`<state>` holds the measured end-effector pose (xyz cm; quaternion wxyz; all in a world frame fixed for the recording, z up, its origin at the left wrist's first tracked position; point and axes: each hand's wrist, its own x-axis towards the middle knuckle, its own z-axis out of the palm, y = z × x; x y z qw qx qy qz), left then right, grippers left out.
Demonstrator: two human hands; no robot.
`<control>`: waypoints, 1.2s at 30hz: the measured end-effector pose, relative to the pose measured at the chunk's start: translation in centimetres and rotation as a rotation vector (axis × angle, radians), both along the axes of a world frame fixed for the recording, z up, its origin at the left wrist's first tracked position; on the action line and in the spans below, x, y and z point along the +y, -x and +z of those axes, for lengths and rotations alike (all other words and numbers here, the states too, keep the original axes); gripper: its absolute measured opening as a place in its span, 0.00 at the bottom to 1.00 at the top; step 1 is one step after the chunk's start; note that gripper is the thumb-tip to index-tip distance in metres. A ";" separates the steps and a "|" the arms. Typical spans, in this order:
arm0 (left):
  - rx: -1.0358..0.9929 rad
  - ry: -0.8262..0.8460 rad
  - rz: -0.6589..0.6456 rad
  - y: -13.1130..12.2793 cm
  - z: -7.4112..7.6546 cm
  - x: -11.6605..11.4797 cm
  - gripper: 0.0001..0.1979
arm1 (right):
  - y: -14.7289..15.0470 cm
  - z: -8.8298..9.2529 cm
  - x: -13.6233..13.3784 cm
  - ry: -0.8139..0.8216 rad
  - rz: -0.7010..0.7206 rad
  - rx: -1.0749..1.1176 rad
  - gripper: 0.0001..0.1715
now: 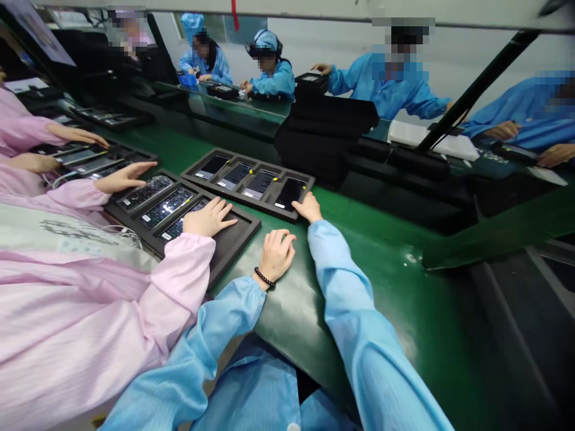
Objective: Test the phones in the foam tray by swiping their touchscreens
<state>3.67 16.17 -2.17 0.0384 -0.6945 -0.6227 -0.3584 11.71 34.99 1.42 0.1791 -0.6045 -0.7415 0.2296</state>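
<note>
A dark foam tray lies on the green table, with several smartphones in its compartments, each bearing a yellow tab and a white label. My right hand grips the tray's right end, its thumb over the rim beside the rightmost phone. Nearer to me, my left hand is over the tabletop with loosely bent fingers and holds nothing. A black bead bracelet circles that wrist. Left of it, a co-worker's hand in a pink sleeve rests over a second tray of lit phones.
Other pink-sleeved hands are at trays on the left. A tall stack of black trays stands behind the phone tray. Several people in blue work across the bench. A slanted dark post and a low green partition are at right.
</note>
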 end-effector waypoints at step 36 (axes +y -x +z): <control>-0.029 -0.145 -1.225 -34.8 9.1 -3.3 0.18 | -25.8 -4.4 -52.4 -0.350 -0.812 0.994 0.15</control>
